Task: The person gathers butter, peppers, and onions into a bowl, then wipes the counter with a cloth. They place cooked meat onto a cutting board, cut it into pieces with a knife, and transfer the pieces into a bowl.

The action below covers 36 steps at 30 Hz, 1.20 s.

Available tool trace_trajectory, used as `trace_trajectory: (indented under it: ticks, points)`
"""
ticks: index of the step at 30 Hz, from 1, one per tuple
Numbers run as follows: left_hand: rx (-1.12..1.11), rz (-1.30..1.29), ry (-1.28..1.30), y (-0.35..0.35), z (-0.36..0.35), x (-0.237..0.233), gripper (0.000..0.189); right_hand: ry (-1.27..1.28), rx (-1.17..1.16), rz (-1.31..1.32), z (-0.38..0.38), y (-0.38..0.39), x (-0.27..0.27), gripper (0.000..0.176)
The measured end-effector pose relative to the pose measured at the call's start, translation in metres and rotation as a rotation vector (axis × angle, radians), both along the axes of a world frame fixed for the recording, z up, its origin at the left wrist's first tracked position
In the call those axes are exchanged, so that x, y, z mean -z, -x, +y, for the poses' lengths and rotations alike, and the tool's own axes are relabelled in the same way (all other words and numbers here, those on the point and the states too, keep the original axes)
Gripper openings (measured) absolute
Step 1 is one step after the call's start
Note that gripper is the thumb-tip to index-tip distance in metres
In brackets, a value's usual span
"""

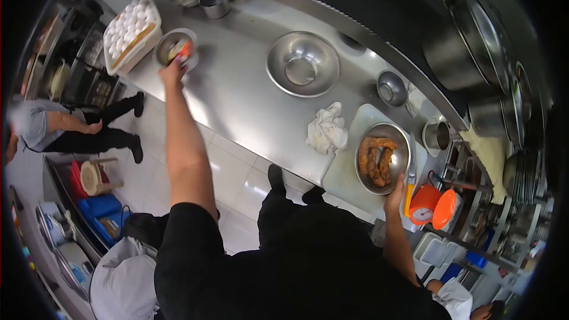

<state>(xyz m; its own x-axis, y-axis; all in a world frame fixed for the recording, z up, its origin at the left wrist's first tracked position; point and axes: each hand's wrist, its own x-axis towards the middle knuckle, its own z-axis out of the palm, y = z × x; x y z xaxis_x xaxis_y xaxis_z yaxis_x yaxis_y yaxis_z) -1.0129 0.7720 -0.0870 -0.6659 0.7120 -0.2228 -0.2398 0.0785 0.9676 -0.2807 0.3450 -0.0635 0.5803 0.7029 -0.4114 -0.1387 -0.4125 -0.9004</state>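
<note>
My left hand (173,71) reaches far to the left, its fingers closed at the near rim of a small metal bowl (161,53) that has pale and orange pieces in it. Whether the fingers grip the rim or a piece is too small to tell. On the right, my right hand (395,194) touches the lower right edge of a metal bowl (408,157) holding browned, cooked-looking pieces (378,163). That bowl rests on a white cutting board (344,172), with a knife with a yellow handle (409,192) beside it. The right fingers are partly hidden by the rim.
A large metal bowl (302,64) and a crumpled white cloth (328,128) lie mid-counter. An egg crate (131,32) stands at the left end. An orange scale (422,204) and smaller bowl (392,88) are at right. Another person (44,124) stands at the left.
</note>
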Motion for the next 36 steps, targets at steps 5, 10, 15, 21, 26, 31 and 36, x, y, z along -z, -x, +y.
trace_trajectory:
  ticks: [5,10,15,21,26,31,36]
  points:
    - [0.071,-0.11,-0.036,-0.131,0.044,-0.01,0.065,-0.033,0.039,-0.02,-0.001,-0.002,0.011,0.076]
    - [0.169,-0.157,-0.057,-0.228,0.081,-0.007,0.058,-0.014,0.039,-0.023,-0.007,-0.013,0.022,0.075]
    - [0.23,-0.075,-0.007,-0.273,0.091,-0.011,0.056,-0.041,0.069,0.049,-0.007,-0.014,0.026,0.073]
    - [0.509,-0.006,0.081,-0.283,0.084,-0.009,0.056,-0.101,0.146,0.108,-0.004,-0.005,0.017,0.068]
    - [0.876,0.327,0.275,-0.263,0.026,-0.073,0.079,-0.117,0.128,0.09,-0.003,-0.006,0.016,0.067]
    - [1.115,0.288,0.329,-0.245,-0.017,-0.024,0.061,-0.104,0.039,0.009,-0.003,-0.007,0.014,0.067]
    - [0.771,0.266,0.358,-0.213,-0.079,-0.014,0.053,-0.096,-0.028,-0.053,-0.008,-0.018,0.026,0.066]
